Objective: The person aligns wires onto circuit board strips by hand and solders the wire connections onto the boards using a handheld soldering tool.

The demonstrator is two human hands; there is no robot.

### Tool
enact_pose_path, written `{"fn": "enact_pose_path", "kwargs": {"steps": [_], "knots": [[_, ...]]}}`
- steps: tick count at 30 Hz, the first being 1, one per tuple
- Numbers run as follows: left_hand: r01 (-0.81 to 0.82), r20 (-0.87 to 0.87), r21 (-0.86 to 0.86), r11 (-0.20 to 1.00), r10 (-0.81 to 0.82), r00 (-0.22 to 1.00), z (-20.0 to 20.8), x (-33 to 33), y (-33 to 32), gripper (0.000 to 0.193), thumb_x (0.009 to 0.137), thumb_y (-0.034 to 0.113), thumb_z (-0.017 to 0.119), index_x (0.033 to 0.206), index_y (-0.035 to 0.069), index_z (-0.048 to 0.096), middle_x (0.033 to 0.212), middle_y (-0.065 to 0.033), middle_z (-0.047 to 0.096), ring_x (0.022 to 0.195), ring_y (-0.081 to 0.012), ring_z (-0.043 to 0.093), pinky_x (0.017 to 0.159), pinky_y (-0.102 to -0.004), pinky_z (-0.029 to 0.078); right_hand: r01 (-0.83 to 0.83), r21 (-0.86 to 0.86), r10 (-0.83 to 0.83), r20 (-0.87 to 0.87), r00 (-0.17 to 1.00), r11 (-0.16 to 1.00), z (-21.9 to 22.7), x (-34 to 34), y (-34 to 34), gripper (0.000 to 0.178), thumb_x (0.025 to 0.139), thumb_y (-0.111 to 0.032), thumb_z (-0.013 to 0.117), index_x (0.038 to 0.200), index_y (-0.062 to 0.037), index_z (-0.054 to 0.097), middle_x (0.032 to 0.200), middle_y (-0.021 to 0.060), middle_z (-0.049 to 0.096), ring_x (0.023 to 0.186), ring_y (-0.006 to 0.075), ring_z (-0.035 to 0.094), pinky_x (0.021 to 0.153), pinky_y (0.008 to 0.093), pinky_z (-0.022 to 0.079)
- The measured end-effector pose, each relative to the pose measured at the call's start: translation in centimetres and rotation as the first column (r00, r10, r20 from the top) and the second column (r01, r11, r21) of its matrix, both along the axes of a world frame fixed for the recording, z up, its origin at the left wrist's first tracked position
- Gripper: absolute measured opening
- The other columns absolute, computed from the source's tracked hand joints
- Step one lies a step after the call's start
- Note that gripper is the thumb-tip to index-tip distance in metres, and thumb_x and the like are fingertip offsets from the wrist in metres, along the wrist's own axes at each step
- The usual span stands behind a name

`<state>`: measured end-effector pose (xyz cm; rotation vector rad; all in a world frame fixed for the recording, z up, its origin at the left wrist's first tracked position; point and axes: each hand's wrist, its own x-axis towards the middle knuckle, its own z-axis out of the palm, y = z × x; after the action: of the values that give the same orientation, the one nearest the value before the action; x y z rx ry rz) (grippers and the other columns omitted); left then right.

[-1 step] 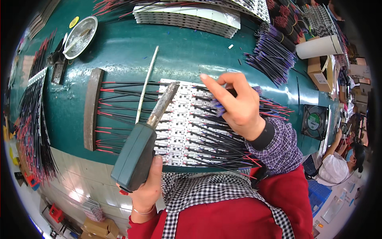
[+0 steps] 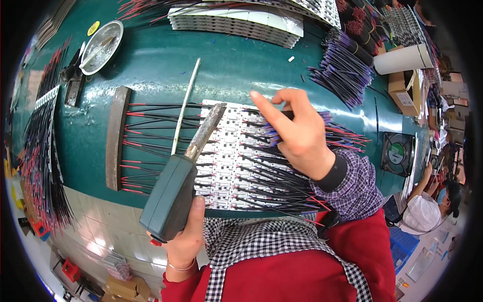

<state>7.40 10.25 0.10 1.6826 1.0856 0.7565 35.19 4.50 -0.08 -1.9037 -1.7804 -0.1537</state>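
Note:
My left hand (image 2: 185, 241) grips a green-bodied soldering gun (image 2: 170, 194). Its long, scorched metal barrel lies over the upper left of a white circuit board panel (image 2: 229, 151). Black and red wires (image 2: 156, 118) run out from the panel's left side, and more dark wires (image 2: 271, 176) fan out on its right. Over the panel's upper right is my right hand (image 2: 304, 133), one digit stretched out and another bent. Purple-tipped ends of a wire bundle (image 2: 271, 135) stick out on both sides of its palm; the curled fingers beneath are mostly hidden.
A dark bar (image 2: 118, 138) lies across the left wire ends, and a thin pale stick (image 2: 186, 105) rests beside the barrel. Farther off are a metal bowl (image 2: 102, 48), stacked panels (image 2: 236, 25), a purple-tipped wire pile (image 2: 342, 70) and a fan (image 2: 397, 153). Another person (image 2: 427, 211) sits at right.
My right hand has shifted slightly left, its wire bundle moving with it. The left hand and soldering gun stay almost in place.

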Motion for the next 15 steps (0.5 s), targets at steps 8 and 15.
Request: {"fn": "enact_pose_path", "kwargs": {"steps": [8, 15], "knots": [[0.047, -0.011, -0.025, 0.999, -0.047, 0.999, -0.1, -0.6, -0.2, 0.039, 0.09, -0.008, 0.072, 0.128, -0.005, 0.062, 0.113, -0.0132, 0.071, 0.063, -0.0105, 0.058, 0.051, -0.0246, 0.043, -0.078, -0.036, 0.079, 0.005, 0.997, 0.996, -1.6, -0.6, 0.0, 0.042, 0.08, -0.001, 0.065, 0.121, 0.0046, 0.067, 0.099, 0.0103, 0.059, 0.089, 0.0272, 0.06, 0.072, 0.0363, 0.053], [0.061, -0.012, -0.006, 0.998, -0.061, 0.998, 0.0, -0.4, -0.4, 0.038, 0.09, -0.006, 0.073, 0.127, -0.005, 0.064, 0.109, -0.0124, 0.072, 0.063, -0.0097, 0.057, 0.051, -0.0244, 0.043, -0.086, 0.026, 0.084, 0.081, 0.993, 0.996, -2.3, -0.9, 0.5, 0.034, 0.078, -0.005, 0.067, 0.11, 0.0033, 0.071, 0.093, 0.0075, 0.06, 0.084, 0.0238, 0.061, 0.069, 0.0343, 0.051]]}}
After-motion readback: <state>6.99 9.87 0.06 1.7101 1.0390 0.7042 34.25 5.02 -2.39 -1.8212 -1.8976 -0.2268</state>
